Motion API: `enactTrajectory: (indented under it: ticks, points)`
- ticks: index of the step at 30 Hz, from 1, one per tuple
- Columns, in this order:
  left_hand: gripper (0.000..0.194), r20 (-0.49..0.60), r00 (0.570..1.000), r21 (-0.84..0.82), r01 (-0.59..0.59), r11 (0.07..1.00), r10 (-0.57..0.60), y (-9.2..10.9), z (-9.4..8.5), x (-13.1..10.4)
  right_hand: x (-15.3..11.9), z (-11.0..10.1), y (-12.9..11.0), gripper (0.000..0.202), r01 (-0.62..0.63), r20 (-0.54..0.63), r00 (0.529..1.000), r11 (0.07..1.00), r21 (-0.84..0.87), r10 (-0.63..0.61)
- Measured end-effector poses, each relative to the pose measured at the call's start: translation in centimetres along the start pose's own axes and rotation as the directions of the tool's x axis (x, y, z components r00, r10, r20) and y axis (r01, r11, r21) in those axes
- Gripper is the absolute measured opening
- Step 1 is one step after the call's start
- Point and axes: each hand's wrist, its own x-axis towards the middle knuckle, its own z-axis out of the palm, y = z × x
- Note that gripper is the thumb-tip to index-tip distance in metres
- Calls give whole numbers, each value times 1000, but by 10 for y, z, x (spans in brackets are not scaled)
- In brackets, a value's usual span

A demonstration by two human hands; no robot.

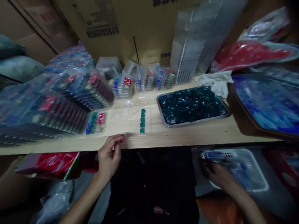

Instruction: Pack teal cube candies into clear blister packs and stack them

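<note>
My left hand [110, 154] is at the front edge of the wooden table [177, 135], its fingers curled together. I cannot make out anything between them. Just beyond it lies a clear plastic blister sheet [147, 122], with a column of several dark green gem-like pieces [142, 120] in it. My right hand [213, 171] is below table level, blurred, over the left side of a white plastic basket [263, 177]. Its fingertips are dark and smeared, so their grip is unclear. A filled pack [96, 123] with green, red and blue pieces lies to the left.
A tray [193, 105] of dark teal pieces sits right of the sheet. Stacked filled packs [63, 115] crowd the left. Tall stacked clear sheets [189, 59] stand behind, beside a white cloth [216, 81]. A brown bin [243, 121] of blue bags flanks the right.
</note>
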Motion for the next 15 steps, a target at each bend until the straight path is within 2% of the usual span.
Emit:
enactTrajectory:
  ticks: [2,3,4,6,8,9,11,13,15]
  points:
    - [27,-12,1000,49,-21,999,21,-6,0,11,-11,-19,-27,27,152,58,986,983,106,-158]
    - [27,21,997,102,-73,992,71,-7,3,16,-12,-25,-46,28,235,49,968,958,162,-245]
    - [29,84,987,169,-147,975,135,-8,8,19,-10,-28,-69,29,313,3,947,928,202,-320]
    - [41,259,933,288,-320,903,248,-8,24,23,5,-23,-118,31,434,-173,898,879,198,-404]
    - [63,413,869,336,-423,842,272,-6,42,25,30,-5,-159,35,535,-335,816,834,133,-470]
    - [69,470,846,347,-441,828,253,-6,50,25,45,5,-173,37,570,-376,779,816,93,-501]
    - [73,542,816,353,-440,826,203,-7,61,23,72,25,-188,39,624,-397,725,781,33,-562]
    - [73,568,806,343,-417,842,168,-10,63,15,92,37,-190,41,642,-380,715,766,25,-587]
    - [75,567,807,318,-399,860,165,-12,59,3,103,40,-186,42,634,-377,724,773,35,-577]
